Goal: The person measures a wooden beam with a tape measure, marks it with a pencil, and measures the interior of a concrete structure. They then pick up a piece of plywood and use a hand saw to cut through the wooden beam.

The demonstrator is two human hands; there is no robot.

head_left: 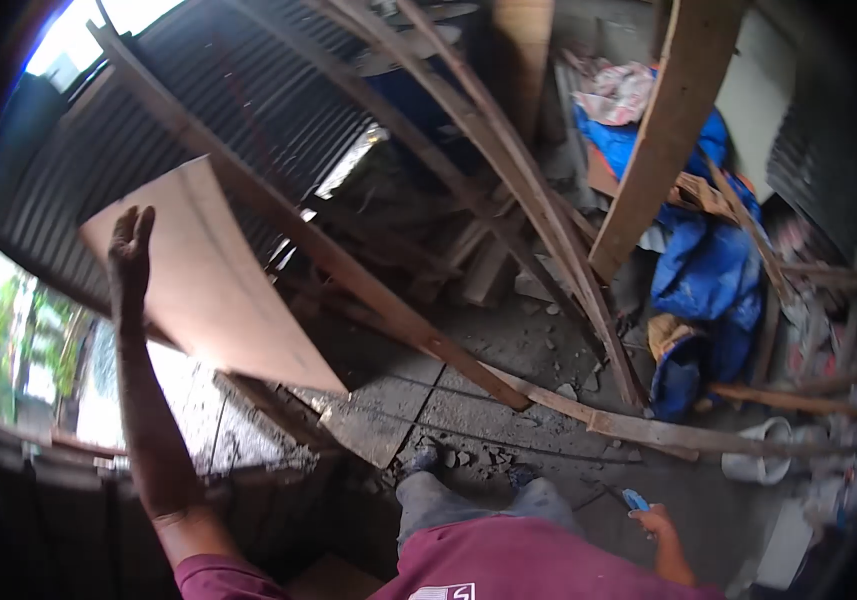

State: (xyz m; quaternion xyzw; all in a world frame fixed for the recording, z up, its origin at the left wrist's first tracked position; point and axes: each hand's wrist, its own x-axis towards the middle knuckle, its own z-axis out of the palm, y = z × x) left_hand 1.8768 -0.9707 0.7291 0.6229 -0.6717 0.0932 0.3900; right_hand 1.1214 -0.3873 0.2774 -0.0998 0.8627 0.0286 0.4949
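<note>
My left hand [131, 250] is raised on the left with its fingers stretched upward. It overlaps a thin brown board [238, 285], near the board's upper left edge. The board stands tilted against the wooden beams, and its lower corner reaches down toward the floor tiles. Low on the right, my right hand [654, 519] is closed around a blue-handled tool [634, 499]. A thin dark part of the tool points up and left; I cannot tell what kind of tool it is.
Long wooden beams [318, 250] slant across the space. A wide plank [663, 140] stands at the upper right beside a blue tarp [703, 270]. Rubble [463, 455] lies around my feet. A white bucket [760, 450] rests at the right. Corrugated metal sheeting [218, 90] forms the wall.
</note>
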